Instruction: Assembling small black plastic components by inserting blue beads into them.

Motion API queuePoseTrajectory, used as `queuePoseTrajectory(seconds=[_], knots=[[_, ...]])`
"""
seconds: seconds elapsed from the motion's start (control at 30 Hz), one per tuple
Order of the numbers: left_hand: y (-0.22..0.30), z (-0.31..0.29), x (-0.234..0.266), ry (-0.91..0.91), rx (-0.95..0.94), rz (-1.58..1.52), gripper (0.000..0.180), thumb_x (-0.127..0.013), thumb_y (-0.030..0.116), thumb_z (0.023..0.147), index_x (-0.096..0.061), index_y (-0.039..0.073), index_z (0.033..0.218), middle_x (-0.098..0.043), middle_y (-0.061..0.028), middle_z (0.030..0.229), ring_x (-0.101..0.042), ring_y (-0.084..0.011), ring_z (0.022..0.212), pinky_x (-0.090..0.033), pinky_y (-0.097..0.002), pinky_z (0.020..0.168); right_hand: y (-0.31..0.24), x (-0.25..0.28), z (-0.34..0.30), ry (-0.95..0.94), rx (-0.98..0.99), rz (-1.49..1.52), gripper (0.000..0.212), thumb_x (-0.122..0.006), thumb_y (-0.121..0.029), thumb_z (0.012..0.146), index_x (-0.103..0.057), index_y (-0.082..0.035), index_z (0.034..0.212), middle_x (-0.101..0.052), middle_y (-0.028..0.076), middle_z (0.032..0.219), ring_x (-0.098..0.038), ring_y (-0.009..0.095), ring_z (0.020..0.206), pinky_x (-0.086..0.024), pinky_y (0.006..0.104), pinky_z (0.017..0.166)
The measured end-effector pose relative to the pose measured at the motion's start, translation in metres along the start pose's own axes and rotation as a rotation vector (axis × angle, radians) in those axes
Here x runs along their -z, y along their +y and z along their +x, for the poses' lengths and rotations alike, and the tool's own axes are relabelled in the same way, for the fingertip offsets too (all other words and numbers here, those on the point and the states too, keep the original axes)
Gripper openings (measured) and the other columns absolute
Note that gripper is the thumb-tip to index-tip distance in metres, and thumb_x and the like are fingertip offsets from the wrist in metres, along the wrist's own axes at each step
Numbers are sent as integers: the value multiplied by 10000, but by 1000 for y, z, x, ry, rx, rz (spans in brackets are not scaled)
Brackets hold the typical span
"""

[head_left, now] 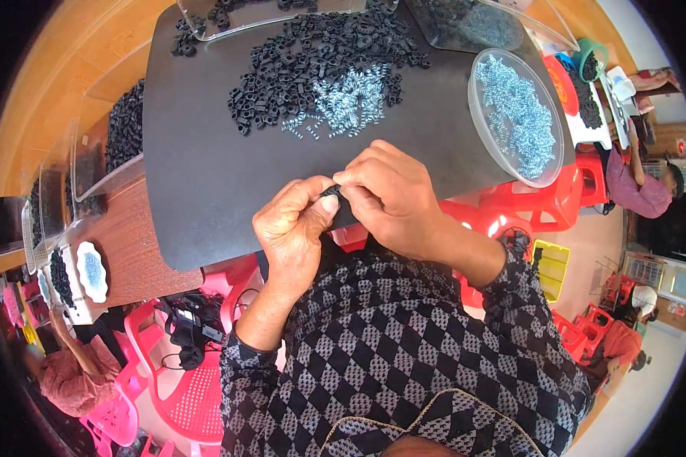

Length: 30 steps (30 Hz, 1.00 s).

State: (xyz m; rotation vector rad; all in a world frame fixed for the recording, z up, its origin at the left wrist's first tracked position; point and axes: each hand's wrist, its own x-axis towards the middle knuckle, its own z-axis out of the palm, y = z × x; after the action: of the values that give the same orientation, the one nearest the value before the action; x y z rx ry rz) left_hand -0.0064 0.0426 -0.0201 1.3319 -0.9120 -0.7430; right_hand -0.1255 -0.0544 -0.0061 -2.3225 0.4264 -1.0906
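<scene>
Close to the table's near edge, my two hands meet around a small black plastic part (331, 192). My left hand (291, 221) pinches it between thumb and fingers, with the thumb on top. The fingers of my right hand (389, 190) close on its other side; whether they also hold a spring is hidden. Beyond my hands lies a heap of small metal coil springs (352, 100), with a few strays at its left. It overlaps a larger pile of black plastic parts (282, 68) spread over the dark table (198, 190).
A round clear tub (476, 114) of springs overhangs the right edge. Clear bins (198, 30) stand along the far edge. Further bins of black parts (126, 126) are at left. Red stools (541, 202) and a pink chair (187, 404) surround the table. Other people sit further off, left and right.
</scene>
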Motion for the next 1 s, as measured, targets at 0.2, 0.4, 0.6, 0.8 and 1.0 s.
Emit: queuePoseTrajectory(seconds=[0.2,0.4,0.6,0.8,1.0], knots=[[4,0,0,10,157,-141,163,-635,-9,821,-650,-37,981,-580,-13,784,-536,-71,664,-446,-190,578,-6,-3,-2,64,-67,22,111,-615,27,731,-569,-8,826,-542,101,718,-513,281,647,-420,375,568],[5,1,2,-26,142,-79,214,-648,9,822,-641,-38,1030,-583,-20,813,-542,-67,682,-455,-187,595,-7,2,-6,42,-73,10,252,-629,19,707,-606,6,958,-574,99,764,-539,265,680,-444,364,580],[10,3,-2,-11,225,-190,218,-671,44,820,-647,-31,1023,-580,-11,776,-530,-66,659,-446,-187,573,-10,4,-4,64,14,-115,315,-647,92,687,-630,10,991,-600,108,829,-537,242,655,-435,316,550],[11,3,-1,-7,234,-244,230,-695,65,805,-648,-38,1004,-610,-33,747,-525,-70,619,-436,-186,535,-11,5,-7,37,57,-139,391,-656,86,640,-599,43,1024,-589,109,828,-531,248,655,-435,325,550],[5,5,0,27,231,-368,221,-706,57,780,-648,-57,959,-641,-78,754,-553,-104,597,-439,-207,524,-14,18,4,-123,-21,-195,476,-718,-37,630,-553,54,1067,-578,117,851,-531,266,725,-444,347,612]])
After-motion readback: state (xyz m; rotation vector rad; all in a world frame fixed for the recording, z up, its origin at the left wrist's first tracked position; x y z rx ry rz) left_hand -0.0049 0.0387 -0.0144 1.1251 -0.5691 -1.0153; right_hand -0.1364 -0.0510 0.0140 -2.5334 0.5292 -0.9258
